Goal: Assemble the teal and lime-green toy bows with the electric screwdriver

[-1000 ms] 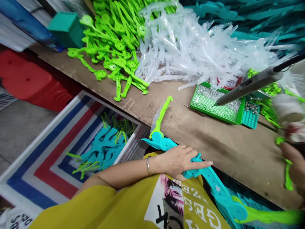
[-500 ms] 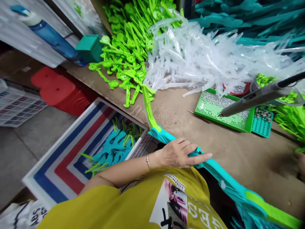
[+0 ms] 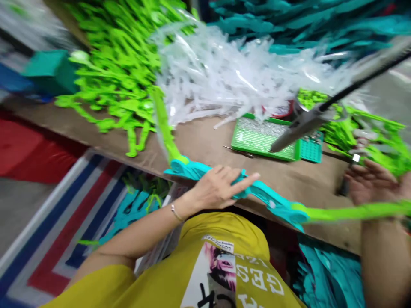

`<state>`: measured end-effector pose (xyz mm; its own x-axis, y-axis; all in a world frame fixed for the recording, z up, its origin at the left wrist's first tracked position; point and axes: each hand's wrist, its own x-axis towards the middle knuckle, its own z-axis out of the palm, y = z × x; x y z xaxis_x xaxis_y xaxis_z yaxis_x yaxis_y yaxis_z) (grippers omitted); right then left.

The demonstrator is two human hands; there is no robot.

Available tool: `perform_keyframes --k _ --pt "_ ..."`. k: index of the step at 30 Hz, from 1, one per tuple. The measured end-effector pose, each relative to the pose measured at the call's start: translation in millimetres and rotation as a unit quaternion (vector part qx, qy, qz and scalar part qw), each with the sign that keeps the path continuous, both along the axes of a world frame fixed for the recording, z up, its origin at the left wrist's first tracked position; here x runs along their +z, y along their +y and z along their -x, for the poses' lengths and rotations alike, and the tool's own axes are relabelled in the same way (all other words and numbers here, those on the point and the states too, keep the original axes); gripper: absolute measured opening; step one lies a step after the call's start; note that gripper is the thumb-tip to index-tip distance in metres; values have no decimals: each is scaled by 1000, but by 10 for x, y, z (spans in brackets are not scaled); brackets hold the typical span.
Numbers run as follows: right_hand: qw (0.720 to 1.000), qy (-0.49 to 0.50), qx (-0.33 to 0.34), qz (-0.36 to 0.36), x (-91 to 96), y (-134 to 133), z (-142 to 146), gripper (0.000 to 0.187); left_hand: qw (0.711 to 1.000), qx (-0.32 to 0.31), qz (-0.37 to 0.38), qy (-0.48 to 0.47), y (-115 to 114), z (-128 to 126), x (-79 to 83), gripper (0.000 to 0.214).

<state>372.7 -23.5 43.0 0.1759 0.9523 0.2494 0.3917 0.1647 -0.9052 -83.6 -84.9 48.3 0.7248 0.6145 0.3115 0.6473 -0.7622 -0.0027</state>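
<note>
Turquoise plastic under my left hand, and I've got it closed firmly over the middle of the long strip, index finger stretched out, right at the table's near edge. Off the left end, a lime arm angles up to the green pile; off the right, another lime arm runs toward my right hand. That one's blurred, fingers bent, near a dark object; whether it's pinching anything, I can't tell. Beyond sits the green tray, a grey tool slanting above it.
</note>
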Motion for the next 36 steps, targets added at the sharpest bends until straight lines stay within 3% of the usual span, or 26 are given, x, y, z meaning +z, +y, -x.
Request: perform_keyframes --k 1,3,5,9,13,16,21,23,25,27,28,31,33,34,36 --pt "993 104 11 54 87 -84 103 78 1000 3 22 12 59 8 -6 81" --pt "972 204 32 115 174 -228 297 84 997 19 57 41 178 17 -42 86" --pt "971 220 19 92 153 -333 481 86 994 35 83 68 269 4 -84 88" --pt "956 278 -22 86 5 -415 800 41 985 74 138 79 291 -96 -107 92" --pt "922 361 -56 127 -4 -397 944 46 987 95 131 6 206 -299 -105 96" --pt "921 360 -76 130 63 -376 948 50 991 85 94 -49 190 -494 -120 83" --pt "913 371 -85 146 125 -325 931 49 993 15 61 -100 174 -735 -226 64" --pt "908 379 -93 151 137 -290 923 50 986 17 61 -151 58 -775 -315 53" --pt "903 386 -103 159 146 -253 922 50 965 25 108 -239 -132 -808 -408 36" --pt "896 394 -113 172 152 -220 939 51 905 53 251 -339 -336 -868 -481 29" --pt "892 398 -116 179 153 -208 957 52 847 81 357 -385 -419 -914 -505 32" --pt "884 408 -113 196 156 -191 1037 54 602 127 605 -505 -524 -1098 -530 49" --pt "884 412 -103 198 165 -191 1090 55 465 137 677 -553 -489 -1219 -522 56" --pt "883 414 -100 197 174 -192 1111 55 419 147 696 -565 -459 -1267 -515 57" --pt "882 419 -99 191 196 -193 1136 55 363 173 712 -575 -407 -1334 -501 56"
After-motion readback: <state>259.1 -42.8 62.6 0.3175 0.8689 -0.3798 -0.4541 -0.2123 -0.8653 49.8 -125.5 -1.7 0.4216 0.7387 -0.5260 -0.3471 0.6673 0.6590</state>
